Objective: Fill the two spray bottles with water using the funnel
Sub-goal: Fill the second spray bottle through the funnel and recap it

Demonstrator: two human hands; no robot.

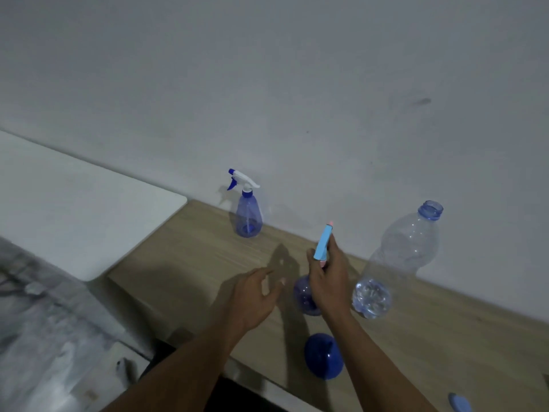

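Head view: R hand [329,281] grips the light-blue sprayer head [323,243] above the near spray bottle [306,295], fingers curled round it; can't tell if it's screwed on. L hand [255,295] hovers just left of that bottle, fingers spread, holding nothing. Blue funnel [323,355] lies near the table [193,263] front edge, bare wood to its left. Far spray bottle [248,215] stands close to the wall [297,84]. Uncapped water bottle [398,257] stands just right of the R hand, little water in it.

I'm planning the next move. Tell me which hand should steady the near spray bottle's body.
Left, probably. The left hand is open and empty right beside the near spray bottle, while the right hand is busy gripping its spray head.
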